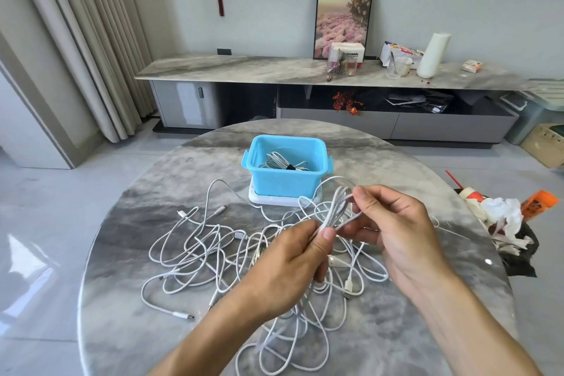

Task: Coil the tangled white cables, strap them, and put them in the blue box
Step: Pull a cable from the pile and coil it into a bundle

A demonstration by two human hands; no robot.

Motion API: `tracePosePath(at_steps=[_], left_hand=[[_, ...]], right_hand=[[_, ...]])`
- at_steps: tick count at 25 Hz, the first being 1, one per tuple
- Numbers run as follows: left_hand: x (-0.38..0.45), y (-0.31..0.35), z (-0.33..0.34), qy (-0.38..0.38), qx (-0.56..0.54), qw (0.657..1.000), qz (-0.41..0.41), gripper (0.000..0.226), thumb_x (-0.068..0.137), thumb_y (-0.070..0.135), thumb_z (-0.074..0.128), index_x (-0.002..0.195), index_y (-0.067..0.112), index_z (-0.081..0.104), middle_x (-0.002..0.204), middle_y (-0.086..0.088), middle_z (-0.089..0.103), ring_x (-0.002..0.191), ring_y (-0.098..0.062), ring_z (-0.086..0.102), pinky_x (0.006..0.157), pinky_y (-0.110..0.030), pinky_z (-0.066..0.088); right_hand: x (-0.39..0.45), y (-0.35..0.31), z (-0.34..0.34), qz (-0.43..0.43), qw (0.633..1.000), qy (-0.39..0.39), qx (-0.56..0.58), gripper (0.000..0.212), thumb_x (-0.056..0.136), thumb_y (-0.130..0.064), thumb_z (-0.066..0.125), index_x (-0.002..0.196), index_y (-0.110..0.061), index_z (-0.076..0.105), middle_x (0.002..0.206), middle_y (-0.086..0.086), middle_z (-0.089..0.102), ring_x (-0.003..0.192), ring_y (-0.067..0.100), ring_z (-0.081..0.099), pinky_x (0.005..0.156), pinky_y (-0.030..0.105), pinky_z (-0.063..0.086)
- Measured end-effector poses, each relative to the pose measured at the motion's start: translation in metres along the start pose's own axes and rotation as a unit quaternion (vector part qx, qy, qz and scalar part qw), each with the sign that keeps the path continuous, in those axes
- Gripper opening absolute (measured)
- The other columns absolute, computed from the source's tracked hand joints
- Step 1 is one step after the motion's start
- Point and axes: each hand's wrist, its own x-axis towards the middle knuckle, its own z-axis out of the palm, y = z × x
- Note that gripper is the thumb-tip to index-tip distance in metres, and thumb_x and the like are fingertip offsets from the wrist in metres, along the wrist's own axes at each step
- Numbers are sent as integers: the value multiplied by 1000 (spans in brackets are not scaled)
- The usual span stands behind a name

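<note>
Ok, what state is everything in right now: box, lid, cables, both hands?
blue box: open, upright, standing on its lid, one strapped coil inside
white lid: off, flat under the box
strapped coil: in the box
loose cables: tangled on the table
part-made coil: held up between both hands
left hand: pinching the coil
right hand: pinching the coil

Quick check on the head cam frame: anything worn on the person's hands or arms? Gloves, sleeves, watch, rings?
Nothing worn that shows. The left hand and right hand are bare: no gloves, no rings visible on the fingers. Both forearms are bare down to the bottom edge of the frame, with no sleeve, watch or wristband in view. No markings or tape on either.
</note>
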Motion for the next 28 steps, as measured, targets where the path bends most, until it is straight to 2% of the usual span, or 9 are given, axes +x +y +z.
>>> tracePosePath(at_steps=[4, 7, 10, 12, 15, 17, 20, 24, 28], left_hand=[[0, 2, 1, -16, -43, 999, -19, 40, 103, 37, 38, 80, 10, 56, 53, 9, 48, 50, -7, 39, 52, -18, 33], [-1, 5, -1, -60, -70, 996, -22, 43, 104, 39, 35, 71, 16, 52, 52, 9, 46, 50, -8, 37, 52, -19, 33], [-2, 7, -1, -84, -67, 994, -9, 43, 101, 42, 33, 64, 25, 47, 58, 4, 56, 58, -13, 43, 61, -24, 37], [-4, 6, 2, -83, -104, 991, -31, 41, 100, 43, 35, 66, 23, 47, 61, 1, 58, 64, -15, 52, 66, -27, 38], [-12, 6, 12, -111, -245, 959, -91, 34, 99, 39, 42, 75, 15, 48, 59, -4, 49, 58, -21, 57, 64, -35, 46], [-15, 11, 19, -144, -358, 913, -133, 27, 99, 36, 48, 81, 15, 48, 58, -1, 36, 46, -13, 38, 48, -25, 47], [-11, 15, 24, -149, -387, 891, -183, 25, 93, 41, 51, 80, 19, 49, 59, 2, 21, 45, -5, 14, 36, -11, 18], [-9, 17, 28, -141, -356, 902, -200, 33, 96, 40, 47, 74, 16, 54, 55, 4, 21, 42, -4, 12, 38, -10, 12], [-9, 18, 31, -118, -380, 898, -188, 36, 100, 40, 44, 71, 19, 48, 53, 6, 24, 40, -2, 15, 36, -10, 15]], right_hand=[[1, 2, -1, -26, 1000, 10, -11, 15, 76, -25, 69, 71, -13, 75, 58, -1, 63, 46, 12, 53, 49, 25, 53], [-2, 7, 5, -84, 995, 37, -34, 11, 77, -23, 72, 75, -12, 75, 57, -2, 62, 46, 9, 51, 47, 20, 48], [-1, 17, 9, -125, 989, 63, -41, 23, 82, -27, 71, 101, -16, 64, 81, 0, 66, 63, 8, 59, 61, 19, 50], [0, 18, 9, -63, 997, 8, -38, 36, 89, -47, 61, 114, -21, 60, 98, 3, 70, 80, 16, 66, 75, 30, 54], [-6, 11, 15, 110, 976, -106, 153, 47, 96, -52, 42, 97, -9, 64, 71, 14, 65, 65, 28, 64, 65, 38, 54], [-7, 10, 19, 136, 961, -94, 220, 45, 97, -48, 39, 83, -9, 57, 50, 9, 47, 46, 23, 53, 62, 36, 54], [-4, 9, 21, 165, 956, -34, 239, 44, 98, -47, 41, 69, -15, 47, 39, -1, 29, 34, 14, 37, 56, 31, 50], [-2, 2, 14, 213, 950, 51, 223, 46, 96, -30, 52, 54, -19, 36, 42, -2, 26, 38, 15, 35, 52, 31, 46], [-2, -10, 8, 212, 925, 1, 315, 41, 95, -45, 51, 65, -18, 49, 49, -4, 39, 36, 9, 41, 43, 23, 48]])
